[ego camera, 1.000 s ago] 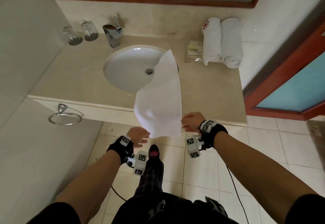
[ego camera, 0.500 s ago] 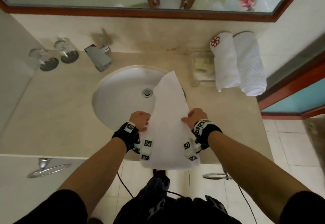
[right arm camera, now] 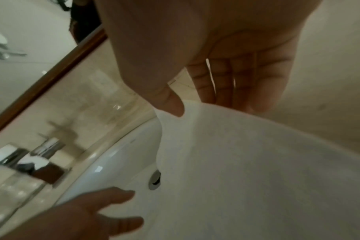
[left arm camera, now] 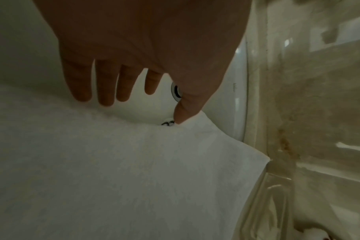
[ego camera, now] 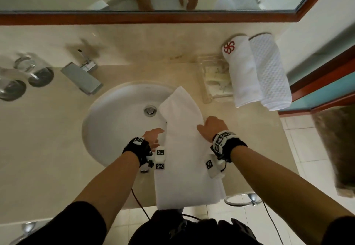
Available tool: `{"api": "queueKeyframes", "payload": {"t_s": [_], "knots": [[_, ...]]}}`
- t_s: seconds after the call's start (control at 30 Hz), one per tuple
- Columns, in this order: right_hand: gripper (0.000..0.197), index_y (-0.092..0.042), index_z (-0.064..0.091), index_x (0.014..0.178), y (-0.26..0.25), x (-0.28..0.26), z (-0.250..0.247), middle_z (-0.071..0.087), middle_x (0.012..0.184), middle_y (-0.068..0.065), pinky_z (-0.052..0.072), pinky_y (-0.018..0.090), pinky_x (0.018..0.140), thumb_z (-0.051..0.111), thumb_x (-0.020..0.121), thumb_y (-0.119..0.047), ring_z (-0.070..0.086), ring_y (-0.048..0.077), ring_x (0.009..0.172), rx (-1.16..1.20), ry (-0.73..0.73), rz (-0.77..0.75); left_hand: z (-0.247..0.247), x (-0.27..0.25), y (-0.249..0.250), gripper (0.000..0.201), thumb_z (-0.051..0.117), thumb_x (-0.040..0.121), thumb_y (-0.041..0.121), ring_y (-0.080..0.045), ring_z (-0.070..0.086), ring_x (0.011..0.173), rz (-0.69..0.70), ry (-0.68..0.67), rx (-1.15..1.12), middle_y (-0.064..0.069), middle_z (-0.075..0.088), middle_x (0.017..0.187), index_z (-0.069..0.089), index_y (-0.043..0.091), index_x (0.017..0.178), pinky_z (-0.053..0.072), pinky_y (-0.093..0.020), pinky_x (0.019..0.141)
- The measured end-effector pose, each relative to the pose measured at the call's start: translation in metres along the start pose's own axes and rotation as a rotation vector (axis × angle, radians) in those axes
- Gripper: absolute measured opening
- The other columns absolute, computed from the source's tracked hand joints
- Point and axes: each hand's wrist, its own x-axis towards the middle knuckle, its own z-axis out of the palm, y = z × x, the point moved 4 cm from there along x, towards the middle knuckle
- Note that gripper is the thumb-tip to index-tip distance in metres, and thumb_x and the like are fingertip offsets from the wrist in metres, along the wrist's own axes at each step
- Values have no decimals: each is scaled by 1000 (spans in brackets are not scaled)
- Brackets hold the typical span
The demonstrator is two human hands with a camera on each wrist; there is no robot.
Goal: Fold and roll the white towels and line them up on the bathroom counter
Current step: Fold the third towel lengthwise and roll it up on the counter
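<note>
A white towel (ego camera: 184, 158) lies flat from the sink (ego camera: 115, 119) across the beige counter (ego camera: 48, 139), and its near end hangs over the front edge. My right hand (ego camera: 211, 127) holds its right edge, thumb (right arm camera: 175, 108) on top and fingers going under the cloth. My left hand (ego camera: 153, 137) hovers over the basin by the towel's left edge, fingers straight, only the thumb tip (left arm camera: 180, 118) touching the cloth (left arm camera: 134, 178). Two rolled white towels stand side by side at the back right, one with a red logo (ego camera: 242, 71), one waffle-textured (ego camera: 269, 73).
A chrome faucet (ego camera: 82, 79) and two glasses (ego camera: 32, 71) stand at the back left. A clear tray (ego camera: 213, 79) sits left of the rolled towels. A towel ring (ego camera: 240, 200) hangs below the counter's front. A brown mat (ego camera: 338, 148) lies on the floor at right.
The towel came down from the air onto the counter and sink, and both hands moved forward with it. My left hand has let go of the edge; the right still holds.
</note>
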Motion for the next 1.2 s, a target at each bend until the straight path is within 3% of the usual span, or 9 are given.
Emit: {"api": "queueKeyframes", "payload": {"t_s": [0.17, 0.37, 0.47, 0.67, 0.77, 0.87, 1.0, 1.1, 1.2], "knots": [[51, -11, 48, 116, -16, 16, 2, 57, 110, 10, 45, 32, 71, 68, 80, -42, 59, 32, 99, -14, 41, 12, 23, 4, 16, 21, 46, 102, 16, -13, 46, 71, 44, -158, 60, 3, 53, 97, 56, 9, 120, 49, -16, 47], [29, -6, 54, 110, -14, 21, 4, 59, 112, 14, 47, 29, 70, 61, 88, -23, 58, 27, 86, 60, -36, 27, 19, 13, 30, 7, 55, 93, 5, -21, 64, 76, 81, -258, -20, 2, 73, 71, 63, 4, 94, 52, -20, 69], [12, -7, 64, 92, -13, 25, -3, 62, 93, 14, 48, 31, 69, 61, 83, -15, 58, 24, 72, 292, -123, 67, 12, 8, 36, 44, 73, 66, 18, -37, 60, 90, 71, -293, -151, -19, 66, 103, 63, 4, 106, 49, -40, 84], [8, -5, 52, 67, -18, 14, -27, 48, 66, 14, 38, 30, 54, 58, 63, -3, 46, 26, 58, 570, -251, 90, 11, -42, 70, 20, 51, 97, 17, -32, 71, 81, 296, -270, -389, -13, 75, 91, 69, 8, 101, 56, -36, 70], [48, -3, 60, 87, -17, 10, -32, 56, 83, 21, 46, 43, 66, 48, 41, -1, 54, 36, 74, 910, -319, 24, 11, -61, 89, 35, 57, 95, 41, -29, 72, 91, 346, -294, -417, -12, 74, 106, 67, 14, 116, 55, -39, 81], [51, -3, 62, 109, -21, -5, -49, 61, 99, 21, 50, 51, 84, 58, 58, -3, 59, 38, 88, 1124, -399, -7, 12, -81, 106, 47, 61, 88, 51, -30, 71, 95, 363, -319, -413, -13, 73, 109, 68, 15, 118, 54, -41, 84], [48, -6, 65, 115, -26, -13, -68, 68, 93, 13, 54, 40, 77, 75, 74, -28, 65, 31, 77, 1222, -478, 6, 6, -101, 125, 75, 79, 76, 40, -34, 65, 110, 448, -263, -404, -17, 58, 135, 50, 14, 141, 54, -48, 87], [69, -9, 61, 129, -30, -14, -74, 62, 113, 14, 32, 44, 112, 83, 71, -39, 55, 33, 104, 1206, -585, 7, 5, -116, 139, 45, 66, 91, 22, -21, 72, 81, 575, -181, -305, -12, 66, 112, 49, 14, 131, 58, -37, 66], [50, -8, 68, 117, -39, -30, -89, 69, 107, 13, 50, 44, 97, 79, 77, -36, 66, 30, 88, 1125, -627, 1, 3, -123, 147, 47, 69, 89, 15, -21, 67, 73, 680, -112, -209, -8, 68, 99, 49, 36, 126, 56, -35, 67]]}}
